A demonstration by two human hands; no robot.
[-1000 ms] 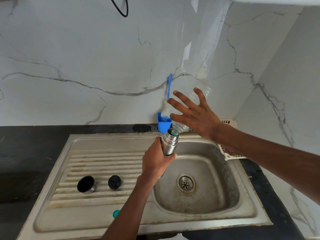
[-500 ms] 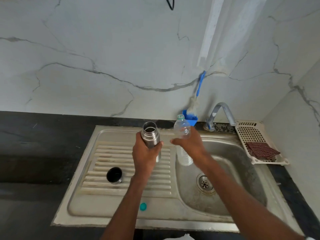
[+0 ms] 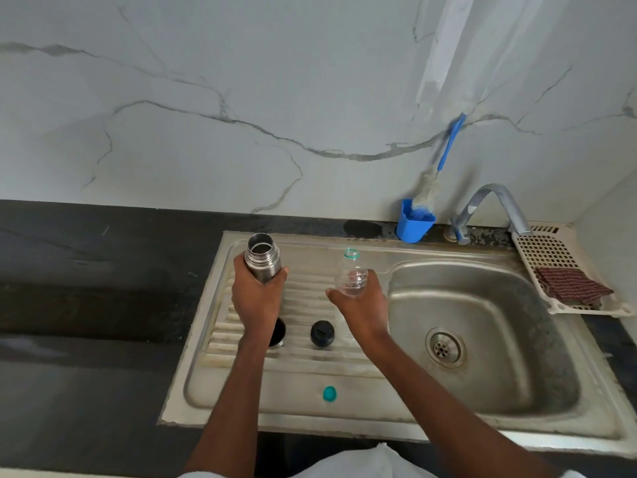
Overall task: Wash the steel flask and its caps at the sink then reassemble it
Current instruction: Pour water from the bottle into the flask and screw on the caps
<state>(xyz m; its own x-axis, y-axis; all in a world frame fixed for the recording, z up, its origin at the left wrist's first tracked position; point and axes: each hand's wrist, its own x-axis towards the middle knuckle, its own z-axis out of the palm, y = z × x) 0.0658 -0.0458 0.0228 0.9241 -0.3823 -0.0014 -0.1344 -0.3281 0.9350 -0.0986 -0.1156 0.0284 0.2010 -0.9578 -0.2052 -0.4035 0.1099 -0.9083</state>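
My left hand point(image 3: 256, 301) grips the open steel flask point(image 3: 262, 257) upright over the ribbed drainboard point(image 3: 310, 360), mouth up. My right hand point(image 3: 362, 305) holds a clear uncapped plastic bottle point(image 3: 351, 274) by its lower part, a little right of the flask. On the drainboard below my hands lie the steel cup cap point(image 3: 278, 334), half hidden by my left wrist, and the black inner stopper point(image 3: 322, 333). A small teal bottle cap point(image 3: 329, 393) sits near the sink's front edge.
The basin point(image 3: 482, 339) with its drain point(image 3: 444, 348) lies to the right, under a steel tap point(image 3: 496, 205). A blue cup with a bottle brush point(image 3: 415, 219) stands behind the sink. A white basket with a red cloth point(image 3: 572, 284) sits far right. Black counter point(image 3: 86, 270) extends left.
Both hands have shifted left, from over the basin's edge to above the drainboard. My right hand, open and reaching a second ago, took hold of the plastic bottle and now keeps it beside the flask.
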